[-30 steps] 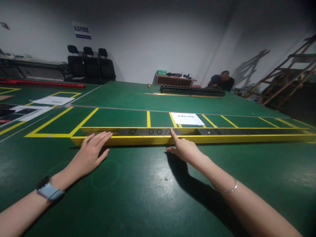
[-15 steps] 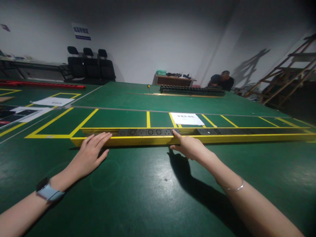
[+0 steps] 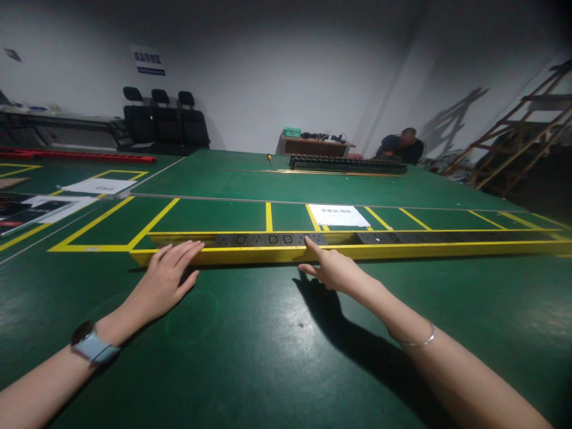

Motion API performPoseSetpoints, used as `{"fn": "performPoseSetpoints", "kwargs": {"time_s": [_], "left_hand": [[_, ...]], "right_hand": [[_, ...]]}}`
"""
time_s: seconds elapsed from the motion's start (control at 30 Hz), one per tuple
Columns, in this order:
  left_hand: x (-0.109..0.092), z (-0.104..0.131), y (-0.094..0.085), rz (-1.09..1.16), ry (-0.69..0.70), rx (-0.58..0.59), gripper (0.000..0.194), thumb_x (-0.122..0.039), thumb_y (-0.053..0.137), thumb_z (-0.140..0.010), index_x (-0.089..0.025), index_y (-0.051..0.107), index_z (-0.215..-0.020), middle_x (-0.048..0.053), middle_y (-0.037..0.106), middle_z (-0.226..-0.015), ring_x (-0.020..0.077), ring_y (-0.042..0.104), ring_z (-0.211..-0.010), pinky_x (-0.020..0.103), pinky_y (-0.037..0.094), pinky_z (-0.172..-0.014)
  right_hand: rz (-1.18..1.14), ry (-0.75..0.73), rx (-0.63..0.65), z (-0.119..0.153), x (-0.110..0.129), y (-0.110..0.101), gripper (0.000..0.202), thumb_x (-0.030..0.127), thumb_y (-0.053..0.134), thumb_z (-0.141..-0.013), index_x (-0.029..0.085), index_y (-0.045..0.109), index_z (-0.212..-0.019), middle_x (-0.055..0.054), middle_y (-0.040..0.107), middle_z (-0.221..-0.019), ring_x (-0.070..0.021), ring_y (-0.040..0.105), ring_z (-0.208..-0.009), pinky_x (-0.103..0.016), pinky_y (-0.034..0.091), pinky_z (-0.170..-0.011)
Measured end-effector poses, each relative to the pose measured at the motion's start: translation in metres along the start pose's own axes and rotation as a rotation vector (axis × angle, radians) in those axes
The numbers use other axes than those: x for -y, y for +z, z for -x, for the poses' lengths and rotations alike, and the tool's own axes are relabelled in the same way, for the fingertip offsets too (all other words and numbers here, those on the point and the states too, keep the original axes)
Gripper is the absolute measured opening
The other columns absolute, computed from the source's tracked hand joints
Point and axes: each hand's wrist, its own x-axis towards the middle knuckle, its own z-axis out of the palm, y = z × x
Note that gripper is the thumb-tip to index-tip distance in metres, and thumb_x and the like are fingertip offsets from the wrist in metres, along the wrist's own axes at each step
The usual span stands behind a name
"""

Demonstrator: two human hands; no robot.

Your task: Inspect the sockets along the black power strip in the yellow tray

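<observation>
Shifting slightly left along the black socket row (image 3: 273, 239): right hand (image 3: 337, 269), index fingertip now near the right end of that run, back from its spot half a second ago. Left hand (image 3: 163, 277) hasn't visibly moved, lies over the near wall at the left end of the yellow channel (image 3: 250, 256).

Right fingers: index extended, thumb apart below it, others curled, nothing clamped. Can't tell if the tip presses or only touches. Left fingers close together, thumb apart, no grip visible.

Channel lies lengthwise on the green bench (image 3: 250, 333), sockets inside it. Second black run (image 3: 375, 238) sits further right, apart from the first. Printed sheet (image 3: 339, 215) just behind the channel.

My read: small positional change only, sockets look unmoved, left hand probably steadies the channel. Seating depth can't be judged from here.
</observation>
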Motion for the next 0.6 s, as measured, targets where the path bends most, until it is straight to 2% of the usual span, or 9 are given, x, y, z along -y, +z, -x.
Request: {"fn": "performPoseSetpoints", "kwargs": {"time_s": [0.1,0.2,0.3,0.4,0.6], "left_hand": [[0.002,0.001,0.001,-0.007,0.008,0.001,0.061,-0.036,0.045,-0.093,-0.022,0.028,-0.150,0.012,0.048,-0.145,0.0274,0.042,-0.135,0.048,0.025,-0.115],[0.003,0.001,0.002,-0.003,0.012,0.010,0.062,-0.037,0.045,-0.092,-0.023,0.028,-0.150,0.012,0.047,-0.145,0.0275,0.041,-0.136,0.048,0.025,-0.115],[0.004,0.001,0.002,0.009,0.004,0.018,0.062,-0.037,0.045,-0.092,-0.023,0.028,-0.150,0.012,0.047,-0.145,0.0278,0.040,-0.137,0.049,0.024,-0.116],[0.004,0.001,0.002,0.020,0.000,0.017,0.062,-0.038,0.044,-0.092,-0.023,0.028,-0.150,0.011,0.047,-0.146,0.0281,0.041,-0.137,0.049,0.024,-0.116],[0.002,0.001,0.001,0.007,0.003,0.004,0.061,-0.038,0.043,-0.093,-0.024,0.028,-0.150,0.012,0.049,-0.143,0.0288,0.043,-0.135,0.050,0.027,-0.115]], "right_hand": [[-0.043,0.027,0.030,-0.001,-0.006,-0.008,0.077,0.058,0.049,-0.091,0.020,0.025,-0.154,-0.014,0.072,-0.095,-0.0187,0.066,-0.059,-0.033,0.048,-0.068],[-0.031,0.030,0.074,-0.001,-0.012,-0.016,0.073,0.058,0.046,-0.092,0.022,0.028,-0.153,-0.008,0.071,-0.076,-0.0202,0.066,-0.058,-0.033,0.048,-0.067],[0.075,0.032,0.067,0.002,-0.014,-0.020,0.072,0.055,0.048,-0.092,0.022,0.028,-0.153,-0.015,0.073,-0.092,-0.0290,0.070,-0.080,-0.036,0.048,-0.069],[0.180,0.064,0.015,0.006,-0.014,-0.021,0.070,0.048,0.049,-0.094,0.016,0.029,-0.153,-0.021,0.070,-0.110,-0.0358,0.067,-0.101,-0.040,0.049,-0.074],[0.197,0.095,-0.027,0.004,-0.010,-0.017,0.067,0.052,0.047,-0.094,0.011,0.036,-0.146,-0.021,0.071,-0.104,-0.0343,0.068,-0.099,-0.041,0.051,-0.076]]}}
